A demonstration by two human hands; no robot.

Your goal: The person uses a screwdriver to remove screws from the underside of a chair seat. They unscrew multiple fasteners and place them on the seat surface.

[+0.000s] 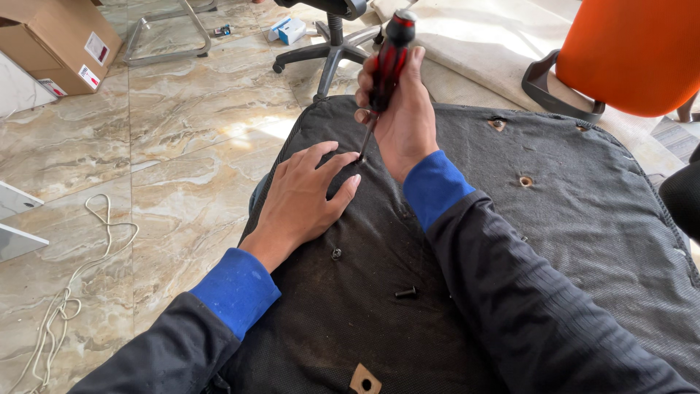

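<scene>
Gripping screwdriver [388,62] w/ right hand [403,117], near seat edge [292,131].

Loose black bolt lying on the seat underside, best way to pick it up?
Pinch the loose bolt across its shank, coming straight down from above. It lies flat on its side on the black fabric seat underside, apart from both hands, so only the top and sides are free; probably too small for anything but fingertips.
</scene>
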